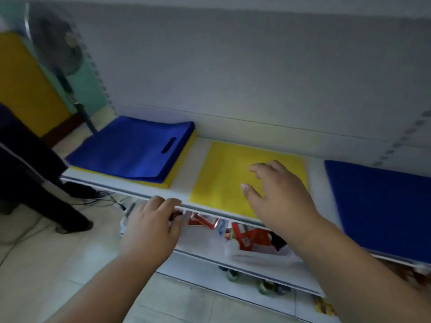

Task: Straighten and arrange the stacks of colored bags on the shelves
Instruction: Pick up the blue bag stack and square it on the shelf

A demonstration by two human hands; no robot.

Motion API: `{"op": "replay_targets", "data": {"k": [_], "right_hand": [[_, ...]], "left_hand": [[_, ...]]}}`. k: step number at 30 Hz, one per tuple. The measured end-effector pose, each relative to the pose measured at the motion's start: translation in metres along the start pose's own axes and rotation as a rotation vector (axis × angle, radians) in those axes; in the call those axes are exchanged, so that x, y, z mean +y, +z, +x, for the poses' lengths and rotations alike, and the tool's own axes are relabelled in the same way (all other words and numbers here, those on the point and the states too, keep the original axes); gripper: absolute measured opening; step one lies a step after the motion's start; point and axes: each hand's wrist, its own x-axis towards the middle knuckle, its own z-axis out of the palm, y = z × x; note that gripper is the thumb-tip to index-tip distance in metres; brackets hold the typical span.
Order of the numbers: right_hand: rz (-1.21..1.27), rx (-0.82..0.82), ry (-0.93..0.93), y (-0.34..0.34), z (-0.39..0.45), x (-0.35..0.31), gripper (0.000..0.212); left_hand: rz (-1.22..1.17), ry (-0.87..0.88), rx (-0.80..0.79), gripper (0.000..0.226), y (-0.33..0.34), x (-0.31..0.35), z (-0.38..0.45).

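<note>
Where the white shelf (184, 176) begins at left, a blue bag stack (130, 150) is laid over yellow ones; the left hand (151, 229), fingers curled, empty, is held at the shelf lip; the right hand (277, 194), fingers spread, is held over the yellow bag (224, 173); another blue stack (382, 206) is placed rightmost.

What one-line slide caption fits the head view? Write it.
Right hand hovers open over the yellow bag, left hand at the shelf edge.
</note>
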Motion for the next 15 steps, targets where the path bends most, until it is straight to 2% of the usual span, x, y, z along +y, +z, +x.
{"op": "replay_targets", "data": {"k": [2, 7, 12, 15], "right_hand": [[0.024, 0.009, -0.013, 0.019, 0.016, -0.043, 0.042], [0.055, -0.013, -0.039, 0.052, 0.049, -0.117, 0.042], [0.032, -0.059, -0.044, 0.074, 0.082, -0.144, 0.043], [0.006, -0.057, 0.009, 0.084, 0.095, -0.152, 0.044]], "left_hand": [[0.020, -0.030, -0.021, 0.041, -0.018, -0.048, 0.000], [0.031, -0.138, -0.025, 0.032, -0.051, -0.130, 0.004], [-0.044, -0.287, 0.002, 0.025, -0.051, -0.170, 0.023], [-0.065, -0.280, -0.011, 0.027, -0.054, -0.198, 0.035]]}}
